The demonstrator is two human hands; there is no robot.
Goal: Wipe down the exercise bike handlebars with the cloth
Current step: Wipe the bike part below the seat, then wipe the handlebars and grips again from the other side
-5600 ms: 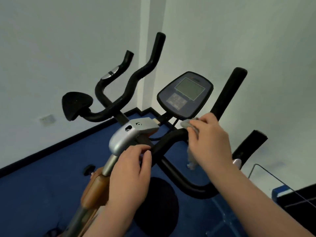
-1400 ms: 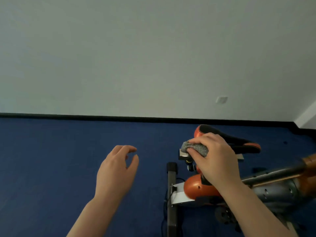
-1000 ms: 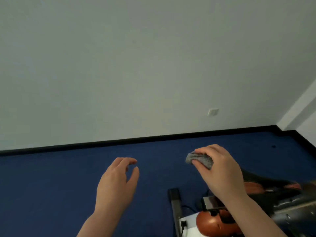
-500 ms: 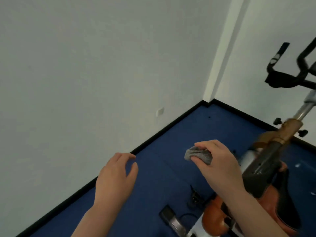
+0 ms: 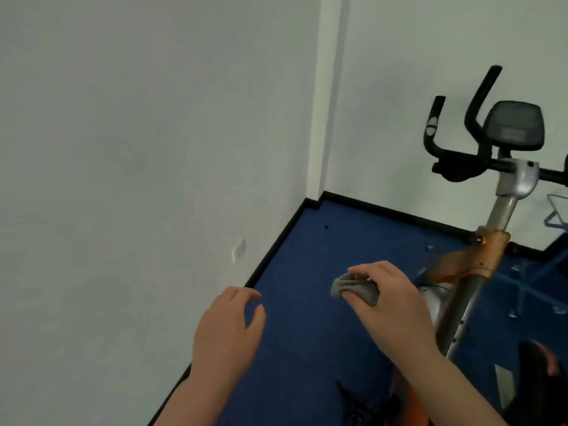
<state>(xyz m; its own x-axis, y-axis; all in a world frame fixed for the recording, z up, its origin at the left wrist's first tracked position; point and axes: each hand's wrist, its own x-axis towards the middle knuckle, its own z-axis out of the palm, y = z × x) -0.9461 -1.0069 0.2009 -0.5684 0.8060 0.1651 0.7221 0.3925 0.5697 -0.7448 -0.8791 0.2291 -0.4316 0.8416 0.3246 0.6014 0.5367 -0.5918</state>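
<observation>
The exercise bike's black handlebars [image 5: 461,161] stand at the upper right, with a grey console [image 5: 514,126] above the silver stem [image 5: 507,204]. My right hand [image 5: 390,305] is shut on a bunched grey cloth [image 5: 353,289], held in the air over the blue floor, well below and left of the handlebars. My left hand [image 5: 227,330] hovers beside it with fingers loosely curled and apart, holding nothing. The right half of the handlebars runs out of view at the frame's edge.
White walls meet in a corner [image 5: 325,118] behind the bike, with a black skirting [image 5: 276,247] along the blue floor [image 5: 322,256]. The bike's orange and silver frame [image 5: 470,272] slopes down to the lower right, where the black seat [image 5: 534,364] shows. A wall socket [image 5: 239,249] sits on the left wall.
My view has swung right from the wall and bike rear towards the front, so the handlebars and console now show more fully. Both hands keep their pose, the right still holding the cloth.
</observation>
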